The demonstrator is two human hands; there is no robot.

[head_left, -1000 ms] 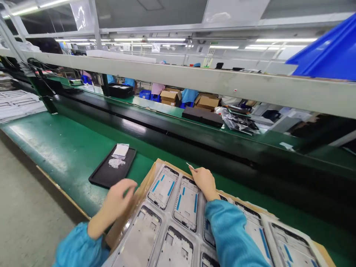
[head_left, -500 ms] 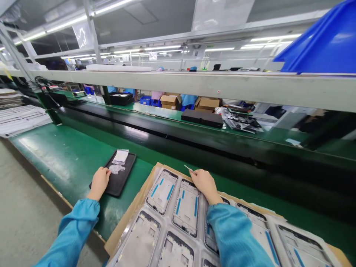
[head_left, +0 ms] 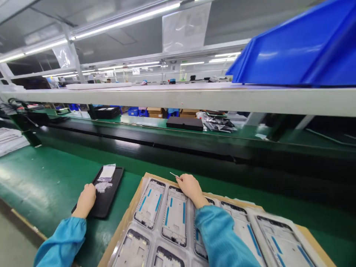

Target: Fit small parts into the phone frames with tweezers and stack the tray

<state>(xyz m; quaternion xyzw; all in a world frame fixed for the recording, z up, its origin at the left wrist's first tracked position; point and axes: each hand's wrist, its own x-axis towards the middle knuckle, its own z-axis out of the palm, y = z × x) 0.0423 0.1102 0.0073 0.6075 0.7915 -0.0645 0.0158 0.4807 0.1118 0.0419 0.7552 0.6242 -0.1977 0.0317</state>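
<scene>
My left hand (head_left: 86, 200) is at the left side of a black tray (head_left: 112, 198), its fingers pinched together by a small heap of clear plastic pieces (head_left: 103, 186). Whatever is between those fingertips is too small to make out. A white packet (head_left: 106, 172) lies on the tray beyond the heap. Tweezers (head_left: 175, 176) stick out of my closed right hand (head_left: 191, 189), pointing up to the left. Below this hand, phone frames (head_left: 174, 215) with blue strips sit in the pockets of a clear plastic tray (head_left: 160, 231). My right sleeve covers some of them.
Cardboard (head_left: 122, 222) lies under the plastic tray on the green bench (head_left: 55, 174). A dark channel (head_left: 133, 148) runs behind it. Above is a white shelf (head_left: 155, 97) with a blue bin (head_left: 289, 55). White sheets (head_left: 11, 140) lie at far left.
The camera view has shifted, so bench, trays and hands appear lower and further left. Both hands keep nearly the same places over the trays, and the tweezers stay in my right hand.
</scene>
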